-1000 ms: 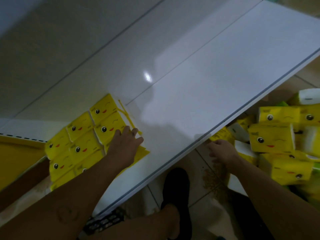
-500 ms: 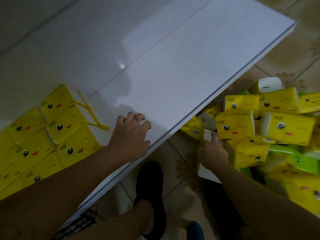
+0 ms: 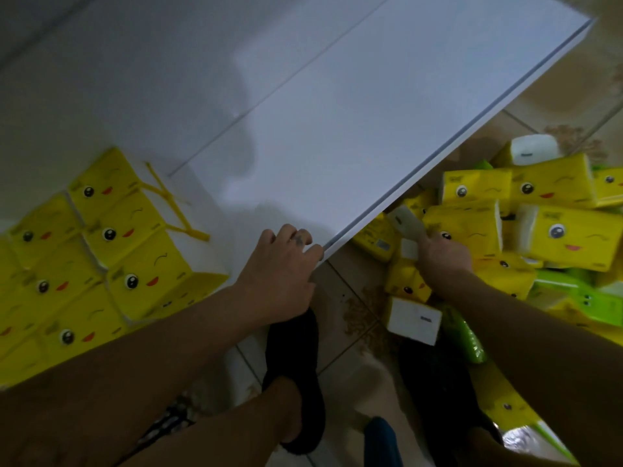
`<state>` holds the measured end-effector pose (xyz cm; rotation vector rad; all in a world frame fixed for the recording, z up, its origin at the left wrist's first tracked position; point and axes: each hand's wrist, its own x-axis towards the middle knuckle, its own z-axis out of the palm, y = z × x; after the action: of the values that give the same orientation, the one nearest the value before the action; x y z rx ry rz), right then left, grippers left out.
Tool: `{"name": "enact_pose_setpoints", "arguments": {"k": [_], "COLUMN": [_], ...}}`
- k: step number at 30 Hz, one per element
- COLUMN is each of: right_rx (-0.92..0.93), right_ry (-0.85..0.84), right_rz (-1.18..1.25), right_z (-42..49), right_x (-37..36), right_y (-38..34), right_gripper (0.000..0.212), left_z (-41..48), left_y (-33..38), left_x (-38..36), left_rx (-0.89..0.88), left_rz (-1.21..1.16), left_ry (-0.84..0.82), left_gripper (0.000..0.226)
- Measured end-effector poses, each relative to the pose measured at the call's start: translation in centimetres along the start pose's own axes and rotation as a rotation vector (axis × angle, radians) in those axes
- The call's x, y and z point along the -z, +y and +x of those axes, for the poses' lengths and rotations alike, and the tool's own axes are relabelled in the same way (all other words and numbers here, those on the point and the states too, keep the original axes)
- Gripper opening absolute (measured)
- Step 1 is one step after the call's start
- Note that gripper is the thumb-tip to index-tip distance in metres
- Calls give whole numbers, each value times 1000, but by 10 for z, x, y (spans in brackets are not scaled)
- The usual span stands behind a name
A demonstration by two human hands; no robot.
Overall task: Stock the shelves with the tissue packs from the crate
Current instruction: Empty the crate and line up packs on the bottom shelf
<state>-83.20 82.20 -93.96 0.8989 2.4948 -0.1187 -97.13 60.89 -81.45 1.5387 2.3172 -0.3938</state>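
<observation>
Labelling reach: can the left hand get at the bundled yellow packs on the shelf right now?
Probably yes. The left hand rests at the shelf front edge, holds no pack, and sits beside the bundled packs, with only bare shelf between.

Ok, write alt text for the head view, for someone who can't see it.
A person's right hand grips a tissue pack from a floor pile of yellow and green packs, while the left hand rests on the front edge of a white shelf. Yellow packs already sit at its left end.

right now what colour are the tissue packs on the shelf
The tissue packs are yellow with cartoon faces, in the head view.
</observation>
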Motion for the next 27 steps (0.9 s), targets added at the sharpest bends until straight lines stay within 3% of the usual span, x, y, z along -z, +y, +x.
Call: {"name": "enact_pose_setpoints", "arguments": {"k": [3,9,13,17,20,23,27], "right_rx": [-5,80,56,77,143,222,139], "right_ry": [-43,-44,-58,-141,-229,-336,-228], "right_rz": [-52,64,564,1093,1284,1460,1556], "right_z": [3,4,-5,-22,-29,-33,-23], "right_x": [0,29,83,117,130,138,133], "right_y": [-1,5,12,-4,-32,-58,-83], "right_gripper": [21,26,16,12,16,10,18], "left_z": [4,10,14,16,14,16,31], "left_y": [-4,-1,6,11,12,4,-34], "left_x": [0,8,19,36,44,42,38], "left_rx": [23,71,64,70,36,54,149], "left_rz": [-61,-213,-275,-308,-158,-42,-5], "left_ry": [-14,5,19,106,93,119,142], "left_gripper": [49,43,51,89,111,118,111]}}
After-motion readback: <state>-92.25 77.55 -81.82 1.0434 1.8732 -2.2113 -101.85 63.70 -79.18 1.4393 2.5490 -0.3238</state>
